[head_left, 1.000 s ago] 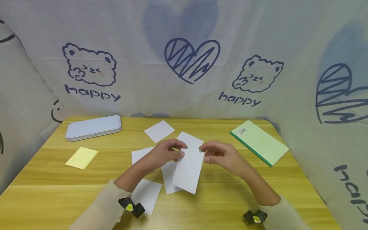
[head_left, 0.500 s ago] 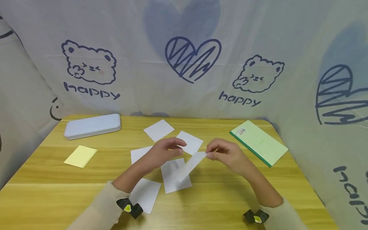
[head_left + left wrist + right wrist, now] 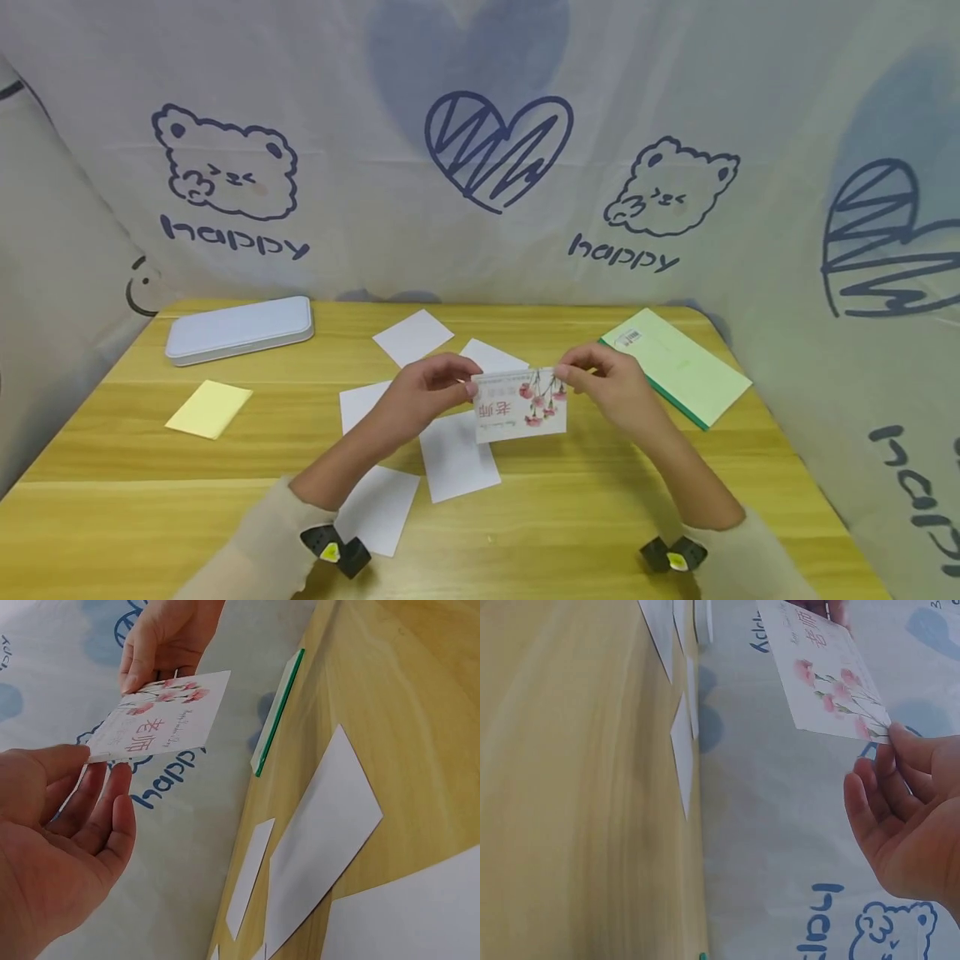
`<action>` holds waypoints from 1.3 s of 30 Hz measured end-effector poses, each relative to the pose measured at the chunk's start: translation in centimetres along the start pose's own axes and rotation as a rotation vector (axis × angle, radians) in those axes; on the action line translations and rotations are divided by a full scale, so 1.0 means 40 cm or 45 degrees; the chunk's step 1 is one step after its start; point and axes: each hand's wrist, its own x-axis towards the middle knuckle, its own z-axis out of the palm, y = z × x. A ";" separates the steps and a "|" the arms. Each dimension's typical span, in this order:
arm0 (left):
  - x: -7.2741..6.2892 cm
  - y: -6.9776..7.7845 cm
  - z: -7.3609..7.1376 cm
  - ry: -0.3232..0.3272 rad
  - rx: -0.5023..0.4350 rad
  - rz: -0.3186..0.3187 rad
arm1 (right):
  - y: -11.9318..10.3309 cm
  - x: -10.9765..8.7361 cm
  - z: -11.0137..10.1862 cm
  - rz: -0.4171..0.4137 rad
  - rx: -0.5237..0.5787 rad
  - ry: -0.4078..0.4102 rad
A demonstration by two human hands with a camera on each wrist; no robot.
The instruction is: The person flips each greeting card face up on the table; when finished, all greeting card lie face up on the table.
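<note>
A greeting card (image 3: 517,408) with pink carnations and red Chinese characters is held up over the table, its print upside down in the head view. My left hand (image 3: 431,392) pinches its upper left corner between thumb and fingers. At the upper right corner, my right hand (image 3: 609,385) pinches it the same way. Both wrist views show the printed face, with the card (image 3: 161,716) stretched between the two hands. Just below it lies a blank white card (image 3: 459,458), partly covered by the held one in the head view.
More white cards lie around: one at the back (image 3: 414,337), one partly hidden behind the held card, two near the left forearm. A pale pencil case (image 3: 240,330) and a yellow paper pad (image 3: 210,408) are on the left. To the right lies a green notebook (image 3: 682,367).
The held card was long with a blank side showing; one white card now lies on the table behind it. The other card turned to its printed face, and the left hand took hold of it again.
</note>
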 end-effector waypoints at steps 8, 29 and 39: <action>-0.003 -0.004 0.011 0.071 0.082 -0.004 | -0.015 -0.008 0.032 -0.067 -0.065 -0.122; -0.003 0.004 0.027 -0.004 0.090 -0.007 | -0.041 -0.036 0.078 -0.054 0.064 -0.158; 0.003 -0.008 -0.006 0.023 0.034 -0.071 | -0.029 -0.016 0.054 -0.066 0.436 0.069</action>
